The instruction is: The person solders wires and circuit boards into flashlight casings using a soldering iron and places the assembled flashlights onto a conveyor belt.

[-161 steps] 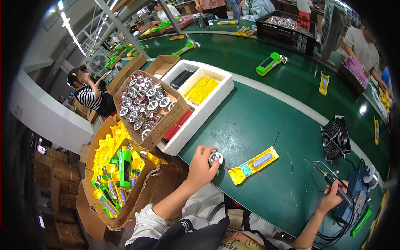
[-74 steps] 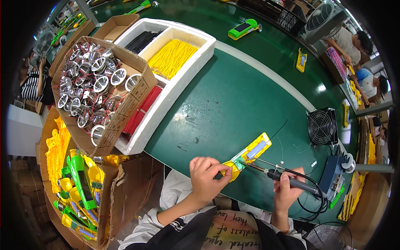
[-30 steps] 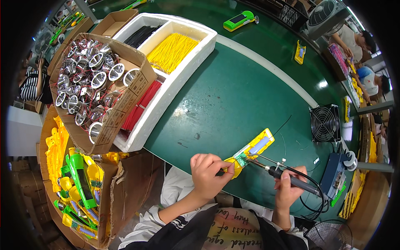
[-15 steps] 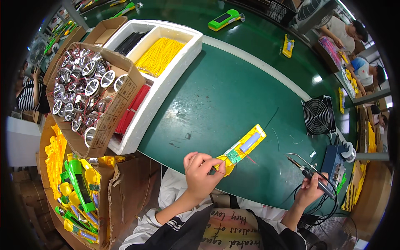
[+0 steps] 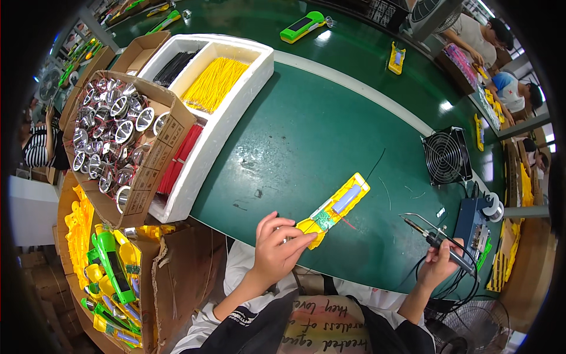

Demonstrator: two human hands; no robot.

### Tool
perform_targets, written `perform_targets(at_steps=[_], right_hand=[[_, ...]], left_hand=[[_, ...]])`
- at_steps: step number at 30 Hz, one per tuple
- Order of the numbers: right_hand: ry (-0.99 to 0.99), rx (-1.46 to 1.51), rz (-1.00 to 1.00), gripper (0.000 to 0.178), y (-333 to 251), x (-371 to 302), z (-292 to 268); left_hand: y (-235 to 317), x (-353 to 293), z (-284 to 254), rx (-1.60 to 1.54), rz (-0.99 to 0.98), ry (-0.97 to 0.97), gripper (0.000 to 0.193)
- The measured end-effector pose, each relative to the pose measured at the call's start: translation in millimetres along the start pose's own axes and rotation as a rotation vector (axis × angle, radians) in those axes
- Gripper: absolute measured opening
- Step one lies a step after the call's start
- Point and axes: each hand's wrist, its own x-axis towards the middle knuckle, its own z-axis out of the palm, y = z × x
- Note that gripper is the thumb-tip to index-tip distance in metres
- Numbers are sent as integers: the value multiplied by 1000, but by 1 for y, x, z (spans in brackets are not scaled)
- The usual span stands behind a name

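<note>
Soldering iron with dark handle and thin metal tip (image 5: pixel 439 242) now pulled off the joint, gripped in right hand (image 5: pixel 441 262) near the blue soldering station (image 5: pixel 474 227). A second ago the tip sat on the board. Left hand (image 5: pixel 277 251) pinching the near end of the long yellow plastic housing with small green circuit board (image 5: pixel 334 209), flat on green table (image 5: pixel 306 135). Looks like that joint is done.

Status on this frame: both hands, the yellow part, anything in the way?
Left hand grips near end of yellow half-shell, flat on green table. Right hand holds soldering iron, tip off the work. Loose wire bits nearby; nothing between them.
</note>
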Motion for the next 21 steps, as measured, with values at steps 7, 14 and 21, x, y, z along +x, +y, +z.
perform_targets(at_steps=[7,14,21], right_hand=[[-26,-25,-96,26,-51,-13,28],[-317,-97,24,22,-49,-44,70],[-340,-116,51,18,-33,-54,81]], left_hand=[[8,8,7,-40,-149,167,12],[14,10,11,-18,-196,168,15],[14,14,12,-32,-216,207,13]])
